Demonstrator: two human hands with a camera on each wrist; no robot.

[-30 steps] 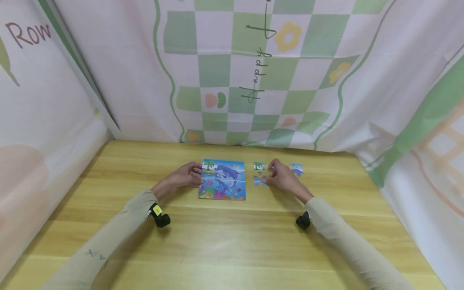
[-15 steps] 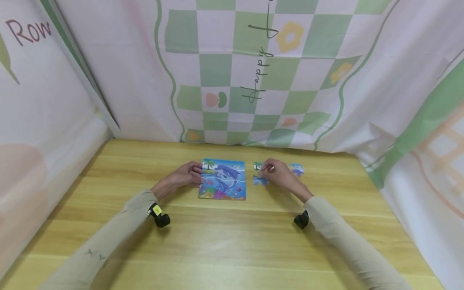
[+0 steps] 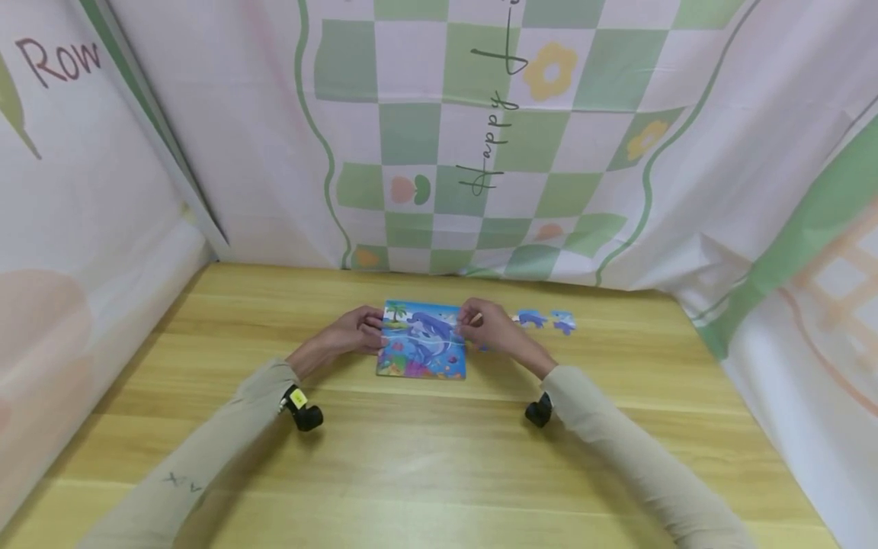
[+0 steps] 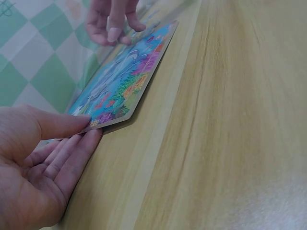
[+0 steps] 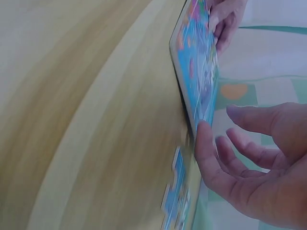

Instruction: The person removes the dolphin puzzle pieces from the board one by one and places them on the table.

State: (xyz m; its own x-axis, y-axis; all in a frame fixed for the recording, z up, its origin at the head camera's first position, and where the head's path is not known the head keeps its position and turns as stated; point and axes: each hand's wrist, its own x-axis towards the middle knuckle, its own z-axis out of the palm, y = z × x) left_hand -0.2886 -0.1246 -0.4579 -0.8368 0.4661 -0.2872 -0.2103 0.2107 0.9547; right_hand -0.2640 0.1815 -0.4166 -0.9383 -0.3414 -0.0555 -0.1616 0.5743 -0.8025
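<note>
A square dolphin puzzle board (image 3: 425,343) is tilted slightly off the wooden table. My left hand (image 3: 357,330) pinches its left edge, the thumb on top and the fingers underneath, as the left wrist view shows. At the opposite edge is my right hand (image 3: 490,328). Its thumb and fingers are spread apart in the right wrist view, with the index fingertip (image 5: 204,127) right at the board's corner. Blue jigsaw pieces (image 5: 173,184) lie on the table close to that edge, mostly hidden by the right hand in the head view.
Further right, a piece with a dolphin's back (image 3: 530,318) and another blue piece (image 3: 564,321) lie in a row. A checkered cloth (image 3: 473,175) hangs behind the table, with white cloth along both sides.
My right hand has moved left from the jigsaw pieces to the board's right edge, uncovering the dolphin-back piece. My left hand keeps its pinch on the board.
</note>
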